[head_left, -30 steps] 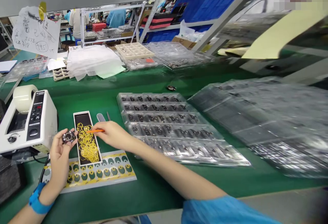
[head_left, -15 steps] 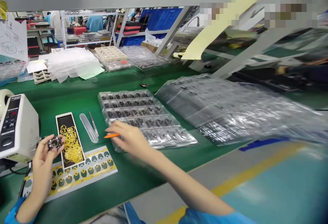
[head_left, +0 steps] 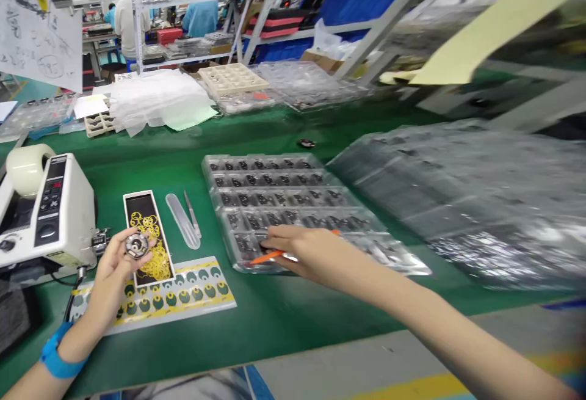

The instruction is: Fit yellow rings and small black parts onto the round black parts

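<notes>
A small round black-and-silver part [head_left: 137, 245] is pinched in the fingertips of my left hand [head_left: 114, 262], above a white-rimmed box [head_left: 126, 207] of yellow rings [head_left: 158, 259]. My right hand [head_left: 304, 250] is closed around a slim orange pointed tool [head_left: 265, 258] and hovers over the near row of a clear plastic tray [head_left: 233, 259]. Dark parts [head_left: 274, 200] fill the tray's pockets. Its fingertips are at a near-left pocket; whether they touch a part there I cannot tell. Between hands and tray lie tweezers [head_left: 192, 214] and a clear, long, rounded plastic piece [head_left: 182, 221].
A white tape dispenser [head_left: 68, 204] stands at left. Below the box lies a sheet of yellow-ringed stickers [head_left: 196, 296]. Stacked clear trays [head_left: 434, 186] cover the right side. One loose round part [head_left: 306, 143] sits behind the tray. Papers [head_left: 155, 98] and a beige tray [head_left: 233, 77] are at the back.
My right hand has moved right with the orange tool, from the tray's left edge to over its near row. The left hand still holds the round part, now turned more face-up. The view has shifted.
</notes>
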Available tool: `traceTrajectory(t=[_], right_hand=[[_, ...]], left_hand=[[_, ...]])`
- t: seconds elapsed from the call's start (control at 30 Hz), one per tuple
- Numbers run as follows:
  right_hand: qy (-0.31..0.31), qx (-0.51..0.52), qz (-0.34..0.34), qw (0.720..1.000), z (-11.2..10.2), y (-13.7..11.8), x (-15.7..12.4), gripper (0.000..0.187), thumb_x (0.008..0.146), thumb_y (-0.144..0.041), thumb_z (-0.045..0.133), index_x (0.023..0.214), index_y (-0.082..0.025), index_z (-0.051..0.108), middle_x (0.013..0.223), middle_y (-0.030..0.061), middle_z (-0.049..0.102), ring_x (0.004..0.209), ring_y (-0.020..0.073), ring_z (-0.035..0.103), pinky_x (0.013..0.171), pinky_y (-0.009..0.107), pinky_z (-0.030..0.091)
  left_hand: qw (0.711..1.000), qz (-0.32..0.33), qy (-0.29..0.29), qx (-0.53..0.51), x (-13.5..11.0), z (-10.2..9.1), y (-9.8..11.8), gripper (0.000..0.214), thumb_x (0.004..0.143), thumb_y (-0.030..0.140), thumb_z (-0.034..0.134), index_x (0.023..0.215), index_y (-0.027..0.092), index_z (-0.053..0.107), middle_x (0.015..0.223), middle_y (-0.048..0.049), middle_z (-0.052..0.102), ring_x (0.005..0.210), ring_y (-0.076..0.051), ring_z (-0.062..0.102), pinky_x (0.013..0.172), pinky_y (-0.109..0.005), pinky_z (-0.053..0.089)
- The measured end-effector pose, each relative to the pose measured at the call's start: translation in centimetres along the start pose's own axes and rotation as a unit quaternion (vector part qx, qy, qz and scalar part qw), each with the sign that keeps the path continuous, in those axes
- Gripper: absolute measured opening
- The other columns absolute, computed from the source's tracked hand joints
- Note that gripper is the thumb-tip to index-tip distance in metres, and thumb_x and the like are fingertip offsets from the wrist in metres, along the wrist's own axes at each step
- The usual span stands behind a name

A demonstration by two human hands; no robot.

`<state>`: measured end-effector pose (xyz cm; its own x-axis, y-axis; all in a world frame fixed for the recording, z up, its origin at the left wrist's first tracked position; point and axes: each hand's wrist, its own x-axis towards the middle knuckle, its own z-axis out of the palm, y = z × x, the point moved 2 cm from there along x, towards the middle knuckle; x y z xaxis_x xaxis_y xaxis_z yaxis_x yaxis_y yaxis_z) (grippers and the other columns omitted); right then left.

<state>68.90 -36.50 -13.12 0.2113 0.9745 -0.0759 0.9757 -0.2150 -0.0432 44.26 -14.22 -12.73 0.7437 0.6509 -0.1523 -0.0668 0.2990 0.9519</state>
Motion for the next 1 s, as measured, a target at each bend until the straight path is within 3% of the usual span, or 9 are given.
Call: traceTrajectory(t=[0.1, 0.17, 0.23, 0.37, 0.53, 0.63, 0.8, 1.0], right_hand=[[0.055, 0.089, 0.018, 0.994, -1.0, -0.6, 1.1, 0.017, 0.081, -0.015, 0.054, 0.082, -0.021, 0.07, 0.083, 0.0097, 0.068, 0.07, 0.0223, 0.064, 0.058, 0.03, 0.045], [0.115, 0.21, 0.021, 0.971, -1.9, -2.4, 2.5, 0.017, 0.082, -0.019, 0.052, 0.084, -0.023, 0.068, 0.085, 0.0087, 0.068, 0.073, 0.0216, 0.064, 0.061, 0.031, 0.047], [0.161, 0.351, 0.003, 0.922, -2.6, -5.2, 4.2, 0.017, 0.084, -0.023, 0.05, 0.083, -0.022, 0.068, 0.083, 0.0073, 0.068, 0.073, 0.0201, 0.063, 0.063, 0.031, 0.047], [0.176, 0.546, -0.006, 0.819, -2.8, -10.6, 7.6, 0.02, 0.086, -0.029, 0.054, 0.076, -0.02, 0.068, 0.078, 0.0057, 0.064, 0.07, 0.0171, 0.058, 0.058, 0.028, 0.044], [0.173, 0.641, 0.01, 0.748, -1.9, -13.2, 9.6, 0.016, 0.081, -0.032, 0.063, 0.073, -0.019, 0.069, 0.082, 0.0027, 0.059, 0.073, 0.0144, 0.053, 0.067, 0.029, 0.045], [0.175, 0.668, 0.033, 0.723, -1.4, -13.5, 9.8, 0.016, 0.078, -0.033, 0.067, 0.071, -0.019, 0.069, 0.086, 0.0028, 0.057, 0.077, 0.0152, 0.054, 0.072, 0.03, 0.045], [0.171, 0.67, 0.076, 0.719, -0.8, -13.5, 9.5, 0.017, 0.074, -0.034, 0.069, 0.066, -0.019, 0.065, 0.088, 0.0028, 0.056, 0.071, 0.0142, 0.05, 0.064, 0.028, 0.042], [0.15, 0.697, 0.082, 0.696, -0.4, -13.4, 9.4, 0.024, 0.073, -0.04, 0.071, 0.064, -0.019, 0.064, 0.088, 0.0032, 0.056, 0.078, 0.0161, 0.053, 0.069, 0.03, 0.044]], left_hand=[[1.0, -0.004, -0.028, 0.003, 0.0, 0.1, -0.1, 0.039, 0.079, 0.029, 0.064, 0.116, 0.021, 0.056, 0.119, -0.0103, 0.065, 0.111, -0.028, 0.063, 0.105, -0.053, 0.043], [0.999, -0.008, -0.048, 0.011, -0.2, 0.2, -0.1, 0.039, 0.08, 0.032, 0.064, 0.117, 0.022, 0.056, 0.121, -0.0109, 0.064, 0.112, -0.027, 0.062, 0.103, -0.051, 0.045], [0.997, -0.005, -0.069, 0.021, -0.3, 0.4, -0.1, 0.04, 0.082, 0.035, 0.064, 0.119, 0.023, 0.056, 0.124, -0.0116, 0.063, 0.112, -0.026, 0.062, 0.102, -0.049, 0.047], [0.994, 0.012, -0.103, 0.035, -0.4, 0.6, -0.1, 0.044, 0.084, 0.038, 0.065, 0.124, 0.024, 0.054, 0.128, -0.0121, 0.06, 0.114, -0.026, 0.061, 0.1, -0.046, 0.049], [0.992, 0.029, -0.113, 0.049, -0.4, 0.7, -0.6, 0.046, 0.086, 0.036, 0.064, 0.128, 0.023, 0.052, 0.131, -0.0129, 0.059, 0.113, -0.026, 0.061, 0.097, -0.041, 0.051], [0.992, 0.034, -0.108, 0.049, -0.6, 0.8, -0.8, 0.044, 0.086, 0.033, 0.064, 0.128, 0.023, 0.052, 0.13, -0.0124, 0.059, 0.112, -0.025, 0.062, 0.098, -0.041, 0.051], [0.992, 0.027, -0.101, 0.067, -0.9, 1.1, -0.7, 0.04, 0.086, 0.029, 0.062, 0.126, 0.025, 0.054, 0.132, -0.0104, 0.058, 0.112, -0.025, 0.062, 0.098, -0.041, 0.051], [0.993, 0.019, -0.096, 0.066, -1.0, 1.2, -0.8, 0.04, 0.085, 0.025, 0.062, 0.125, 0.025, 0.055, 0.133, -0.0096, 0.057, 0.112, -0.025, 0.063, 0.098, -0.041, 0.053]])
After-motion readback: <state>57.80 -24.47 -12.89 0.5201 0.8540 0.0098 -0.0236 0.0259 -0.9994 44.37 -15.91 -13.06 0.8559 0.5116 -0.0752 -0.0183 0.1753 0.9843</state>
